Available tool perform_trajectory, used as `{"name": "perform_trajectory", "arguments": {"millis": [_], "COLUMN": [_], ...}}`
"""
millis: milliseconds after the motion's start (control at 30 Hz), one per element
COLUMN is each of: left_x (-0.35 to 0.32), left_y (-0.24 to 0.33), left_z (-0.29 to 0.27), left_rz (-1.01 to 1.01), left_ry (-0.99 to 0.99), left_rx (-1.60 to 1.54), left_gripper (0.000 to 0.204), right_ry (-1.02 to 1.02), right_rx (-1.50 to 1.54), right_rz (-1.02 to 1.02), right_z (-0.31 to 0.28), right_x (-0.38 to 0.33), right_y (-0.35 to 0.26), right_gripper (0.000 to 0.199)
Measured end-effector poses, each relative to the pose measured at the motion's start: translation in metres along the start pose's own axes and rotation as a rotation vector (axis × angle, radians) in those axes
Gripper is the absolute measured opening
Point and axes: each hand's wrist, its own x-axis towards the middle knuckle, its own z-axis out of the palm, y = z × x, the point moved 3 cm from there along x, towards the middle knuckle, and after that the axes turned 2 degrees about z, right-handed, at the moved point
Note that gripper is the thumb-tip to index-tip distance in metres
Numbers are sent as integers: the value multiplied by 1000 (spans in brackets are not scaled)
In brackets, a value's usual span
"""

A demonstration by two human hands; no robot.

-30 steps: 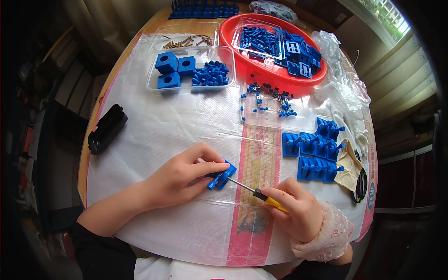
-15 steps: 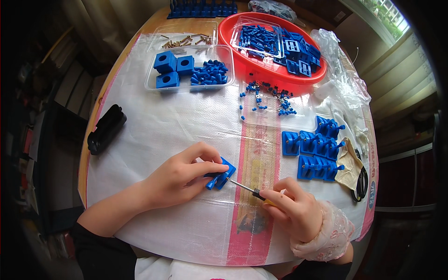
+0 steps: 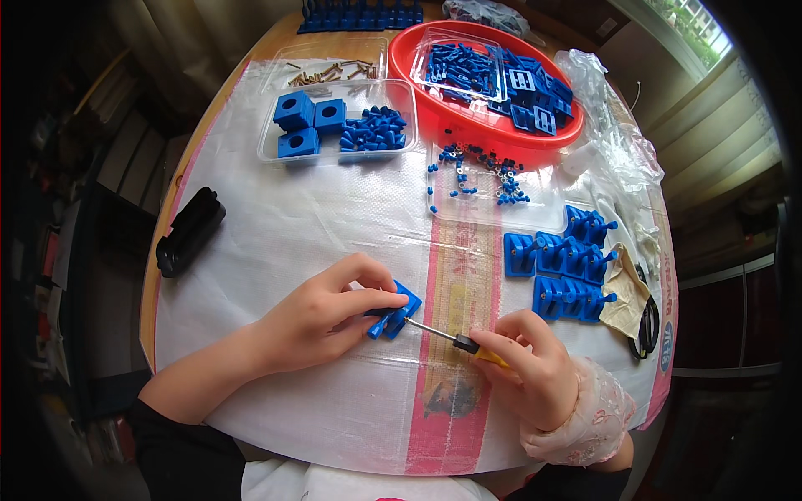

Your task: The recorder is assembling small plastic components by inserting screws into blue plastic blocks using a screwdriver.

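Note:
My left hand is closed on a small blue plastic assembly with a square base and a peg-like lever, held low over the white sheet. In my right hand is a screwdriver with a black and yellow handle, pinched between thumb and fingers. Its metal shaft points left, and the tip meets the assembly's near right side. Whether the tip sits in a screw is too small to tell. To the right stand several similar blue assemblies in rows.
A clear box holds blue blocks and cone-shaped pieces; brass screws lie behind it. A red basin contains blue parts. Small blue caps rest on a clear lid. A black case lies left, scissors and a cloth right.
The fingers of my right hand have shifted on the screwdriver handle, showing more of its yellow part. My left hand and the blue assembly stay nearly in place.

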Motion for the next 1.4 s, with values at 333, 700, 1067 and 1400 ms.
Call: {"name": "perform_trajectory", "arguments": {"millis": [333, 700, 1067, 1400], "left_x": [0, 0, 0, 1], "left_y": [-1, -2, -3, -2], "left_z": [0, 2, 1, 1], "left_rz": [-15, 3, -9, -10], "left_ry": [17, 26, 31, 25], "left_rx": [-11, -18, 2, 7], "left_gripper": [43, 44, 43, 43], "right_ry": [-32, 17, 43, 84], "right_rx": [-119, -112, -225, -155], "right_rz": [-54, -76, -188, -80], "right_z": [3, 4, 9, 8], "right_x": [1, -2, 0, -1], "right_y": [-9, -6, -7, -11], "right_gripper": [38, 39, 41, 39]}}
